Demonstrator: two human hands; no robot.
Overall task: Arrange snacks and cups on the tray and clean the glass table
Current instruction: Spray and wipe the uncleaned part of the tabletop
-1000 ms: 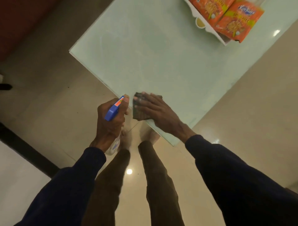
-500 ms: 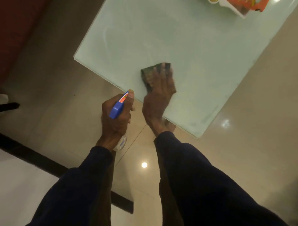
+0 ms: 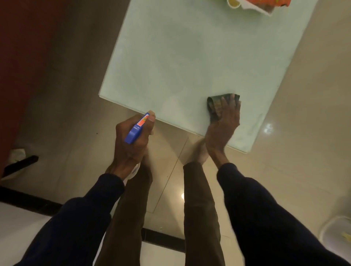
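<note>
The right hand (image 3: pixel 223 123) presses flat on the cloth (image 3: pixel 212 107); the glass table (image 3: pixel 190 57) spreads mostly ahead and leftward of it. The left hand (image 3: pixel 131 142), off the glass, grips the spray bottle (image 3: pixel 135 131).

**Worktop, cloth, spray bottle, tray: condition as observed**

The pale green glass worktop (image 3: pixel 190 57) lies slanted across the view, its surface faintly streaked. A dark folded cloth (image 3: pixel 213 106) lies flat on it close to the near edge, under the straight fingers (image 3: pixel 225 103) of the right hand (image 3: pixel 222 129). The left hand (image 3: pixel 131 140) grips a spray bottle (image 3: pixel 135 131) with a blue head and red label, off the worktop, just beside its near edge. At the far edge, cut by the frame, are a white tray (image 3: pixel 266 11), an orange snack packet (image 3: pixel 269 2) and a cup (image 3: pixel 234 3).
</note>
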